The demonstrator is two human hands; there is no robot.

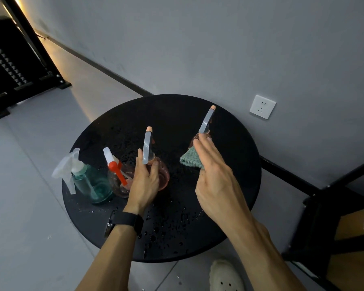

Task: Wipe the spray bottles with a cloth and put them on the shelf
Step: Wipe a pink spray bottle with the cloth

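Observation:
Several spray bottles are over a round black table (229, 206) wet with droplets. A teal bottle (90, 183) with a clear sprayer stands at the left, a clear pink bottle with a red trigger (118, 175) beside it. My left hand (144, 181) grips a pink bottle with a grey sprayer (163, 175) by its neck. My right hand (214, 175) holds a second pink bottle with a grey sprayer (206, 120) together with a green cloth (191, 158); that bottle's body is mostly hidden behind my fingers and the cloth.
A black-framed shelf (324, 217) with wooden boards stands at the right, close to the table. A grey wall with a white socket (262, 106) is behind. A dark rack (19, 66) stands far left. My white shoe (225, 276) is on the grey floor below the table.

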